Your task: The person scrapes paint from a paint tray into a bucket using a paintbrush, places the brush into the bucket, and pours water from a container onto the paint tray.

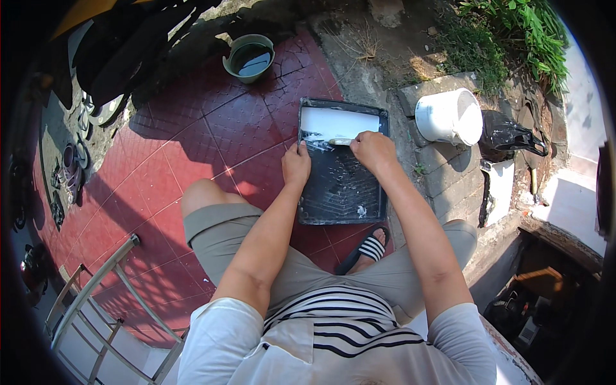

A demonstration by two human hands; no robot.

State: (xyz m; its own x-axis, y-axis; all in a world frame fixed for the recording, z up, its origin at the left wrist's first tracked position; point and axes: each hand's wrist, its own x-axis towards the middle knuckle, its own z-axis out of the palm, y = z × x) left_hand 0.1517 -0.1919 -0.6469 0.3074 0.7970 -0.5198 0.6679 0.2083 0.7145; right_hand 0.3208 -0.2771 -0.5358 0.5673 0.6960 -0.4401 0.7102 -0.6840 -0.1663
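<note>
A black paint tray [340, 186] lies on the red tiles in front of me, with white paint [340, 120] pooled at its far end. Streaks and a small blob of white mark its ribbed near slope. My left hand [296, 165] is closed on the tray's left rim, the thumb over the edge. In my right hand [373, 153] is a small paintbrush [340, 142], gripped by its handle and pointing left over the tray. Its tip is beside the near edge of the paint; white smears hide the bristles' exact shape.
A bowl of dark liquid [251, 59] stands far left of the tray. To the right are a white bucket [446, 117] lying tilted and a black plastic bag [510, 133]. Shoes [70, 168] line the left side; a metal rack [96, 301] stands near left.
</note>
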